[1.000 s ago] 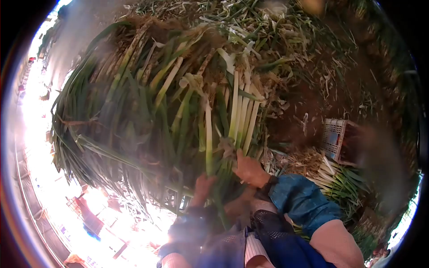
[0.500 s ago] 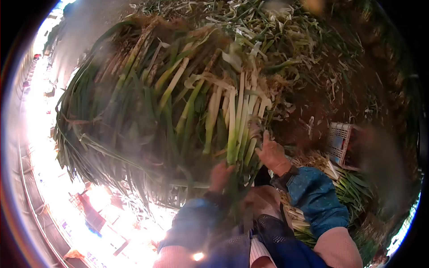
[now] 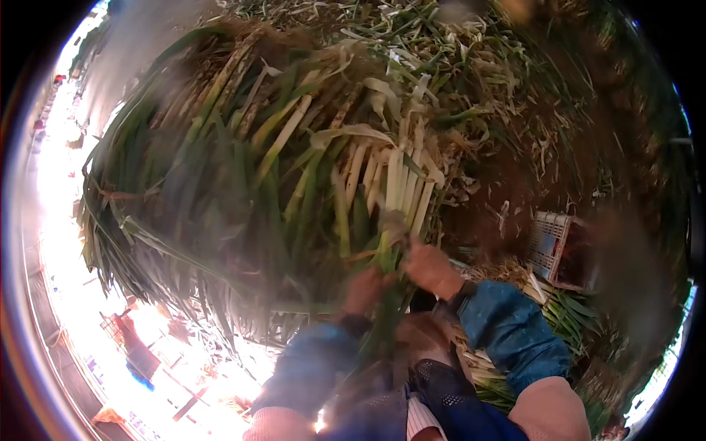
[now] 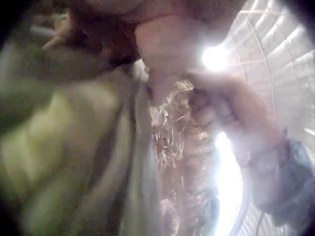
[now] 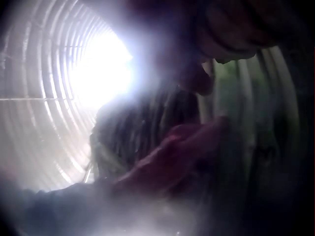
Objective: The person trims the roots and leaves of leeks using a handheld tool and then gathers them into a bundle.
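Observation:
Long leeks with pale shafts lie in a large heap, their roots toward the far side and green leaves toward the person. In the head view my left hand grips the leafy part of a leek. Just right of it, my right hand has curled fingers at the same leaves, close to the left fingers. A blurred greyish thing shows ahead of the right fingertips; its kind is unclear. The left wrist view shows blurred green leaves and the curled right hand. In the right wrist view, leek stalks stand behind the fingers.
Peeled leaves and scraps cover the ground beyond the heap. At the right is a white plastic crate, with more leeks beside the right sleeve. Strong light washes out the lower left, and a ribbed tunnel cover arches overhead.
My right hand has gone out to the right, then back left toward the left hand. My left hand has moved right along the leeks. Some leek shafts at the heap's edge have shifted.

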`<state>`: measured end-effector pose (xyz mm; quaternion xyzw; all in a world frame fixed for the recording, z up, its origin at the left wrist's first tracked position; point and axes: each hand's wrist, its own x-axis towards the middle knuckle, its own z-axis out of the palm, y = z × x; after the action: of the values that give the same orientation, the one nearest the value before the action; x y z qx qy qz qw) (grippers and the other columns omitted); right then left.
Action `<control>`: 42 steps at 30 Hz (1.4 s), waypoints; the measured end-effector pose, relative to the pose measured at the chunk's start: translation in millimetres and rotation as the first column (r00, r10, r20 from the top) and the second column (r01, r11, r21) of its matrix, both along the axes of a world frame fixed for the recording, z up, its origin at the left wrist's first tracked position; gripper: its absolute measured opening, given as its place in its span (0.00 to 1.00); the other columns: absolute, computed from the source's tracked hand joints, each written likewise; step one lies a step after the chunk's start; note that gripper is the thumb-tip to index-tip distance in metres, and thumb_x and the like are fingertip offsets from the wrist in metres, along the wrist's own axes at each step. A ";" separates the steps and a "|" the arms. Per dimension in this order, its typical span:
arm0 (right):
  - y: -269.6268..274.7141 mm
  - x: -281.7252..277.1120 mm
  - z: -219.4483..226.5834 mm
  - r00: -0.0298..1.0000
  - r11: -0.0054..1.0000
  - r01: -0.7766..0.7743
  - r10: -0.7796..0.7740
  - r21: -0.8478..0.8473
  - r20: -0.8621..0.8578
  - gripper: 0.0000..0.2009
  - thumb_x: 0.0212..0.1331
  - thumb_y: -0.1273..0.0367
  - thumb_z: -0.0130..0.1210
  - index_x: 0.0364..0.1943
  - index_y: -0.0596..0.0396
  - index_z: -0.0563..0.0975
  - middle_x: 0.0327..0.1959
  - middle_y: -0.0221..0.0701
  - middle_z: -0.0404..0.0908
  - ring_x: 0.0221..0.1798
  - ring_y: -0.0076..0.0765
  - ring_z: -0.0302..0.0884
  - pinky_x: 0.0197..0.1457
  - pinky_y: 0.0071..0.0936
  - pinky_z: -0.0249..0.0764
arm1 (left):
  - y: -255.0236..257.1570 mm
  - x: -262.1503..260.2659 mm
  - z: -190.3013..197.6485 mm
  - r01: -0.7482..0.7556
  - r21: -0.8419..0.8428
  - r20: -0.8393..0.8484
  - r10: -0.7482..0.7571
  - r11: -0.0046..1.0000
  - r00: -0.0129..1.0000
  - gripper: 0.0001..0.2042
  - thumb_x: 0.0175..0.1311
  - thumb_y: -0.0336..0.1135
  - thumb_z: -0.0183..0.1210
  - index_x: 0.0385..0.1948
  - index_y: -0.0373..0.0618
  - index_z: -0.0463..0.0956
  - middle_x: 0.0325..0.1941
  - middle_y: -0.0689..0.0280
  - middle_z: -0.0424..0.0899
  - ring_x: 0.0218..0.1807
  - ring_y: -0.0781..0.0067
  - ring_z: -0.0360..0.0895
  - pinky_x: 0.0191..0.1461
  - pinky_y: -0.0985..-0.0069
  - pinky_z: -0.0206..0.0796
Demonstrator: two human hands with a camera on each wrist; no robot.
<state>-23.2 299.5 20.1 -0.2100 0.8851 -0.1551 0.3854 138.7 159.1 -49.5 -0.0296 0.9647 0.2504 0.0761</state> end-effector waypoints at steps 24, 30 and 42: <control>-50.2 69.4 60.8 0.977 0.980 0.017 0.026 -0.201 0.211 0.34 0.52 0.60 0.55 0.57 0.67 0.54 0.28 0.52 0.77 0.33 0.59 0.76 0.37 0.47 0.72 | -155.6 -62.6 16.5 -0.663 -0.148 0.126 0.679 0.734 0.724 0.12 0.51 0.36 0.55 0.32 0.38 0.66 0.33 0.46 0.76 0.40 0.41 0.72 0.41 0.54 0.63; -38.3 75.2 72.8 0.969 0.975 0.056 -0.002 -0.213 0.248 0.35 0.51 0.59 0.55 0.57 0.69 0.54 0.24 0.53 0.76 0.30 0.59 0.76 0.33 0.47 0.72 | -133.0 -54.6 77.6 -0.589 -0.198 0.285 0.621 0.784 0.731 0.11 0.49 0.33 0.55 0.32 0.38 0.69 0.33 0.46 0.77 0.39 0.41 0.73 0.40 0.55 0.64; 0.2 105.0 93.1 0.943 0.993 -0.004 0.042 -0.118 0.329 0.35 0.53 0.60 0.54 0.59 0.69 0.54 0.24 0.52 0.76 0.30 0.56 0.76 0.35 0.43 0.73 | -58.2 -44.9 34.2 -0.756 0.272 0.139 0.753 0.596 0.643 0.29 0.44 0.23 0.52 0.54 0.30 0.60 0.46 0.42 0.74 0.48 0.42 0.71 0.52 0.61 0.61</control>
<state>81.8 299.7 113.1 -0.2132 0.7948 -0.2345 0.5175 93.9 101.0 -15.3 -0.4231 0.8101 0.4048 -0.0287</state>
